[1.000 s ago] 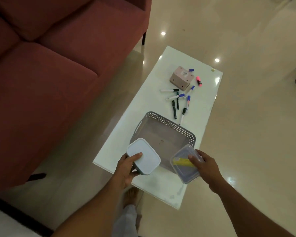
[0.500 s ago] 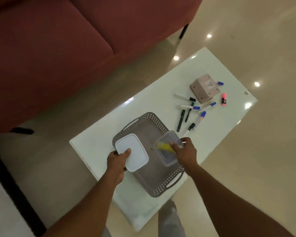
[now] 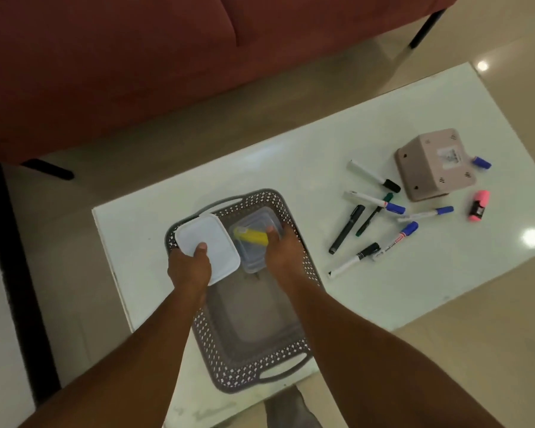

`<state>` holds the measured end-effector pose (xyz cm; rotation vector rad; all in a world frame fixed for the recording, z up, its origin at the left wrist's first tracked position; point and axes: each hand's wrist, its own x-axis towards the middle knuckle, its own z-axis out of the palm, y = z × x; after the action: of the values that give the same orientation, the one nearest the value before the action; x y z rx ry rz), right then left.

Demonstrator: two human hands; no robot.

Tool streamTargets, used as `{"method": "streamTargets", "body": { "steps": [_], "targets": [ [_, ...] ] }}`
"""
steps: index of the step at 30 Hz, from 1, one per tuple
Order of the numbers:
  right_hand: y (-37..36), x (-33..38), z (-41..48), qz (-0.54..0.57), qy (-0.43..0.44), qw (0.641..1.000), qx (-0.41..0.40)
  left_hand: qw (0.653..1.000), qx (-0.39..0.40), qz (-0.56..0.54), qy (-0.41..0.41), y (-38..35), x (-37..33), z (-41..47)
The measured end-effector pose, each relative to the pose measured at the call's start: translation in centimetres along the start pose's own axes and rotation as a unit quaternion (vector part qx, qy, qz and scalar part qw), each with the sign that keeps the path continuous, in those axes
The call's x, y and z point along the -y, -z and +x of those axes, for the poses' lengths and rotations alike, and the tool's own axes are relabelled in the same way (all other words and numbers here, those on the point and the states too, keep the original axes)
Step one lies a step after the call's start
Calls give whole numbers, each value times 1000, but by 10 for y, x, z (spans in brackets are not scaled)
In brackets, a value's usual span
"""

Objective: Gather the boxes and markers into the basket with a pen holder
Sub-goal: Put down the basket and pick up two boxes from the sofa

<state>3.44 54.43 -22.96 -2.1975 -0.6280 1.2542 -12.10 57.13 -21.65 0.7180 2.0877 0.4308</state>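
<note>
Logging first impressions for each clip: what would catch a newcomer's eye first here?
Two hands lowering boxes into the far end of the grey basket: the left hand holds a white box, the right hand a clear box. Farther right on the white table, loose markers lie beside a pink pen holder.

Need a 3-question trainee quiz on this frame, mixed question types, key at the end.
1. True or false: the pink pen holder stands upright with markers in it.
2. Which box does the right hand hold? A) white-lidded box B) clear box with a yellow highlighter inside C) neither
3. Where do both boxes sit relative to the grey basket?

Key:
1. False: it lies tipped on the white table, markers scattered beside it.
2. B; the left hand holds the white-lidded one.
3. Side by side at its far end; whether they rest on its floor cannot be told.
</note>
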Motion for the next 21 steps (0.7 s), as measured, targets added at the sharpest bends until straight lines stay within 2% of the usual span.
{"method": "streamTargets", "body": {
  "steps": [2,5,7,9,11,13,18,21],
  "targets": [
    [-7,-7,-4,2,16,1000,-5,999,-18,30,-1,-2,2,0],
    [-20,-20,-24,-6,30,997,-69,997,-34,67,-4,1,4,-2],
    [-25,-22,-38,-4,-6,994,-107,995,-40,86,-13,3,2,-6],
    [-29,-20,-44,41,-86,989,-114,994,-51,93,-22,3,-1,-12],
    [-27,-9,-44,120,-188,970,-97,993,-63,98,-25,1,-3,-17],
    [-23,3,-38,205,-233,949,-55,993,-69,94,-27,-1,-3,-18],
    [-17,10,-31,247,-225,942,-2,988,-70,85,-105,1,7,-22],
    [-8,3,-41,199,-210,955,61,974,-71,120,-176,8,15,-41]
  ]
}}
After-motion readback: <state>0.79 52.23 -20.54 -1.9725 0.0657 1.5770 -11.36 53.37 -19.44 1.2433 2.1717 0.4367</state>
